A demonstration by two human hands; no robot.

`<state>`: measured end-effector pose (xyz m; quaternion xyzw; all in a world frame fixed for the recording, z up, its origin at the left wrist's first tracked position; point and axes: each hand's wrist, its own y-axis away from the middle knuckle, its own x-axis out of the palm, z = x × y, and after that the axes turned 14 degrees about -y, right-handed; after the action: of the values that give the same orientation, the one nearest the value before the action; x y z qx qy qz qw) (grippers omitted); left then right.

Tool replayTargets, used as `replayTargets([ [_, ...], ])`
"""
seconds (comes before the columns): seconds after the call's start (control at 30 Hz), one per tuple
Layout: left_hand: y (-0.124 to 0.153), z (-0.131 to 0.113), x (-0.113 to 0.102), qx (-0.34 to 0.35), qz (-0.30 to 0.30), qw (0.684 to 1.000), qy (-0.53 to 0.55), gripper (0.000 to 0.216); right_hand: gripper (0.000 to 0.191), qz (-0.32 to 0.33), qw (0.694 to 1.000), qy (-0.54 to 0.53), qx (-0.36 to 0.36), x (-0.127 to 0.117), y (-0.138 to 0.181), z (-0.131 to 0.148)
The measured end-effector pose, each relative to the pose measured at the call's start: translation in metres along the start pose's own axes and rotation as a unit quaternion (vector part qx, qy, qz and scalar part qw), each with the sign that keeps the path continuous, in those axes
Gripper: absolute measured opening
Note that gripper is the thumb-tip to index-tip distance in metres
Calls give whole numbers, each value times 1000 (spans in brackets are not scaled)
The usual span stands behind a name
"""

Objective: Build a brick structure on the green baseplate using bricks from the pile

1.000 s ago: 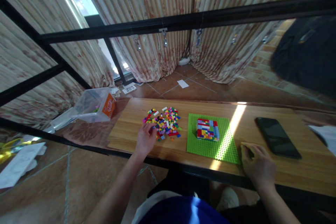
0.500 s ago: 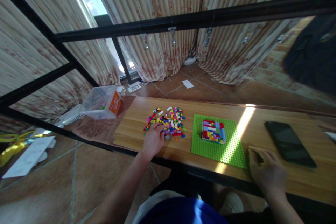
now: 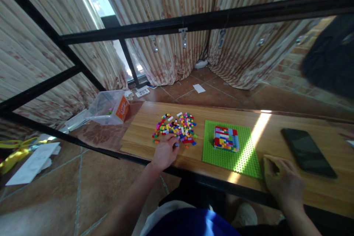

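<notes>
A pile of small coloured bricks (image 3: pixel 177 128) lies on the wooden table (image 3: pixel 143 132). My left hand (image 3: pixel 165 151) is at the pile's near edge, fingers curled together at a small bluish brick; whether it grips that brick is hidden. To the right lies a green baseplate (image 3: pixel 229 155) with a flat multicoloured brick block (image 3: pixel 226 138) built on it. My right hand (image 3: pixel 284 180) rests on the table by the baseplate's near right corner, fingers loosely spread, holding nothing.
A black phone (image 3: pixel 308 152) lies at the right of the table. A clear plastic box with an orange label (image 3: pixel 109 107) sits on its side at the left end. Black frame bars (image 3: pixel 193 24) cross overhead, with curtains behind them. Papers lie on the tiled floor (image 3: pixel 30 160).
My left hand has drawn back from inside the pile to its near edge, fingers curling in. My right hand has stayed by the baseplate corner.
</notes>
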<state>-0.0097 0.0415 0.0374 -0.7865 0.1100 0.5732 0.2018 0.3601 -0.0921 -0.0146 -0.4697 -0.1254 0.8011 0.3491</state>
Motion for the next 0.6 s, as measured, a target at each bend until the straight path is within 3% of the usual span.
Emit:
replayTargets([
  [0.3, 1, -10, 3, 38, 1, 999, 11, 13, 35, -2, 1000, 8, 5, 1, 1, -1],
  [0.6, -5, -9, 10, -45, -45, 998, -22, 30, 34, -5, 1000, 9, -5, 1, 1, -2],
])
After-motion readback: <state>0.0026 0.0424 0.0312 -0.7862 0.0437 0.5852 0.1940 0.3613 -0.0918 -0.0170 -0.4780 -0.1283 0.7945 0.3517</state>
